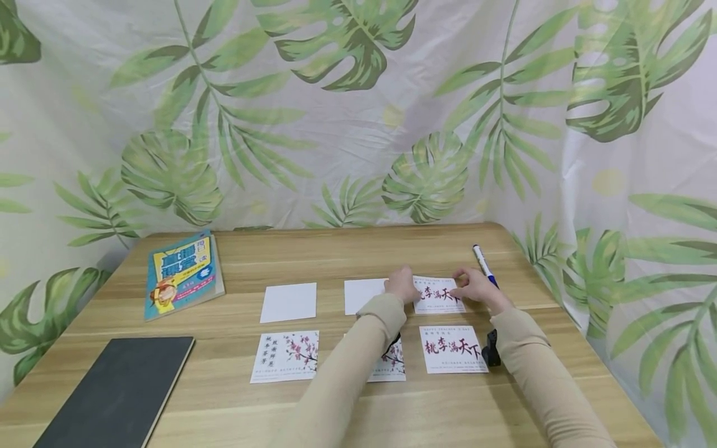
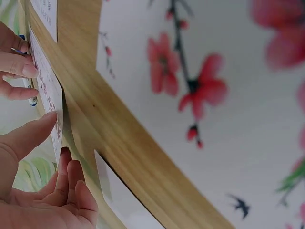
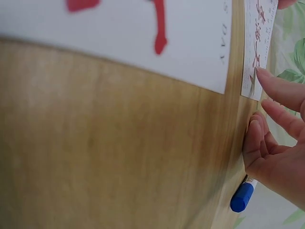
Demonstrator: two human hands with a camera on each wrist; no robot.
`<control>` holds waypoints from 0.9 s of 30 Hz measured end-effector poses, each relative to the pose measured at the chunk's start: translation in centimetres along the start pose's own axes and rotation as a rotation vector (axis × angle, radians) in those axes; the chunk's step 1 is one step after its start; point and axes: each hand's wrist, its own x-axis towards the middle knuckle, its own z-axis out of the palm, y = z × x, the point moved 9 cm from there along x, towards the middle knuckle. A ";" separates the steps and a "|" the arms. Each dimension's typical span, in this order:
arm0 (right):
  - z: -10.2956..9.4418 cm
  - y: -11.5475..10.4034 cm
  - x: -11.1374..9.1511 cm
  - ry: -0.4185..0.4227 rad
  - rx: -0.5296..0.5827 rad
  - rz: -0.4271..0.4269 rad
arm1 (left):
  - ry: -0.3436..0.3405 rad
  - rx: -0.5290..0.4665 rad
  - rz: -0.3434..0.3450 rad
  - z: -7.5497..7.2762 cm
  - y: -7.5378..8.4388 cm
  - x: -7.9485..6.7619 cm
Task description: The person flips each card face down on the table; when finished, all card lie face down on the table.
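Observation:
A printed card with red Chinese lettering (image 1: pixel 439 305) lies at the back right of the table between both hands. My left hand (image 1: pixel 400 285) pinches its left end, thumb on the printed face and fingers at the edge in the left wrist view. At the other end, my right hand (image 1: pixel 478 289) holds the corner between thumb and forefinger, its other fingers curled by the table. A matching card (image 1: pixel 454 350) lies in front. A blank white card (image 1: pixel 363 295) is beside my left hand, and my left forearm partly hides a blossom card (image 1: pixel 394 364).
Another blank card (image 1: pixel 288 303) and a blossom card (image 1: pixel 284 356) lie left of centre. A blue-capped marker (image 1: pixel 484 264) is just beyond my right hand. Farther left are a colourful book (image 1: pixel 185 274) and a black notebook (image 1: pixel 114 392). A leaf-patterned curtain (image 1: pixel 336 124) hangs behind.

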 end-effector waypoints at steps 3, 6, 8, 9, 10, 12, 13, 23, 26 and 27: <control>0.0 -0.2 -0.1 0.017 -0.002 -0.002 | 0.033 -0.042 0.009 -0.8 0.2 -0.6; 0.0 -0.3 -0.2 0.032 -0.008 -0.003 | 0.028 -0.128 0.007 -1.1 0.0 -0.4; 0.0 -0.3 -0.2 0.039 -0.014 0.000 | 0.011 -0.177 0.018 -0.6 -0.4 0.7; 0.1 -0.3 -0.2 0.040 -0.018 0.004 | 0.011 -0.190 0.016 0.2 -1.0 1.9; 0.1 -0.3 -0.3 0.042 -0.022 0.005 | 0.020 -0.204 0.028 1.0 -1.6 3.2; 0.0 -0.4 -0.3 0.051 -0.026 0.005 | 0.013 -0.228 0.028 2.3 -2.4 4.9; 0.0 -0.5 -0.3 0.055 -0.026 -0.001 | 0.018 -0.242 0.027 2.8 -2.8 5.6; 0.1 -1.8 -0.5 0.081 0.024 -0.080 | 0.113 -0.394 0.135 5.6 -4.2 9.7; 0.1 -2.0 -0.5 0.072 0.063 -0.078 | 0.098 -0.496 0.114 6.5 -4.3 10.8; 0.1 -2.0 -0.5 0.067 0.084 -0.072 | 0.107 -0.538 0.115 6.8 -4.4 11.3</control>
